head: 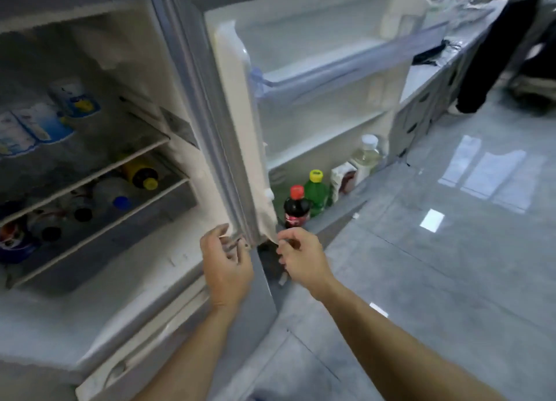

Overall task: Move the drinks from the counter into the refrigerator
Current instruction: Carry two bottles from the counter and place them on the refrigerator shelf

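The refrigerator (186, 268) stands open, its door (325, 69) swung out to the right. Several bottles lie on the inner shelves, among them a yellow-capped one (141, 175) and a blue-capped one (115, 194). The door's bottom rack holds a cola bottle (296, 209), a green bottle (316, 190), a carton (343, 176) and a clear bottle (365, 155). My left hand (227, 265) and my right hand (301, 257) hover near the door's lower hinge corner, fingers loosely curled, holding nothing.
The counter (433, 72) runs off to the upper right with a dark item (428, 54) on it. A person in dark trousers (493, 51) stands by it. Glossy grey floor tiles (451, 265) lie to the right.
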`<state>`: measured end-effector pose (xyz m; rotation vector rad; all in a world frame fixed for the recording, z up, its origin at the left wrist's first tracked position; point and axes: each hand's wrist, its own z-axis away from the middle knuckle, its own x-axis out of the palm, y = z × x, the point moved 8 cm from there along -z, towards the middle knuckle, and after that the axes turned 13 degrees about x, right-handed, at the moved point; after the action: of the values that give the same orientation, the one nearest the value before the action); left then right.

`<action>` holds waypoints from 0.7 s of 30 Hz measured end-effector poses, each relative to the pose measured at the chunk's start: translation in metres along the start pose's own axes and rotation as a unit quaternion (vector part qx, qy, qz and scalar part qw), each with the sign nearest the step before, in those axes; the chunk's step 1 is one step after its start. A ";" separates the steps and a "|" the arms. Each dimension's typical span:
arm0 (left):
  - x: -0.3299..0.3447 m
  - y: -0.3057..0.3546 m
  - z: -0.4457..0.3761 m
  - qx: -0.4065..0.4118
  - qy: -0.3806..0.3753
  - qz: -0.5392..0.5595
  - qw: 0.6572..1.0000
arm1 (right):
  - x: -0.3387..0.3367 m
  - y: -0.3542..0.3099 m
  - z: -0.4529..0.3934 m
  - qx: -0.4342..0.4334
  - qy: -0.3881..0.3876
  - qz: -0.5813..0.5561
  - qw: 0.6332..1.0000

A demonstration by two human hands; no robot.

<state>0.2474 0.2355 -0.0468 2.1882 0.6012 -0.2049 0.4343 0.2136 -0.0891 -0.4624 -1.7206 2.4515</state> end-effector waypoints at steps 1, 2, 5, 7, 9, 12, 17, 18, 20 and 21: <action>0.017 0.008 0.012 0.004 -0.025 0.011 1.000 | -0.027 0.021 0.007 0.029 0.028 -0.004 0.999; 0.034 0.016 0.024 0.004 -0.056 0.021 0.998 | -0.053 0.042 0.014 0.056 0.055 -0.004 0.997; 0.083 0.022 0.070 -0.056 -0.196 0.046 0.978 | -0.124 0.105 0.038 0.135 0.117 -0.021 0.984; 0.112 0.005 0.110 -0.151 -0.313 0.059 0.936 | -0.163 0.148 0.056 0.190 0.155 -0.048 0.968; 0.130 -0.019 0.155 -0.248 -0.420 0.057 0.871 | -0.194 0.190 0.077 0.241 0.193 -0.081 0.948; 0.129 -0.063 0.214 -0.327 -0.520 -0.001 0.789 | -0.226 0.247 0.112 0.305 0.245 -0.116 0.913; 0.104 -0.139 0.261 -0.364 -0.596 -0.107 0.707 | -0.249 0.319 0.176 0.398 0.310 -0.137 0.852; 0.103 -0.149 0.265 -0.355 -0.616 -0.125 0.693 | -0.251 0.330 0.190 0.415 0.322 -0.138 0.840; 0.105 -0.160 0.269 -0.355 -0.629 -0.144 0.676 | -0.251 0.347 0.218 0.447 0.344 -0.138 0.814; 0.108 -0.161 0.269 -0.365 -0.628 -0.146 0.672 | -0.250 0.354 0.231 0.462 0.353 -0.140 0.801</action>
<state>0.2786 0.1530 -0.3663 0.7615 0.1210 -1.2641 0.6287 -0.1840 -0.3020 -0.7559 -0.2073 2.1165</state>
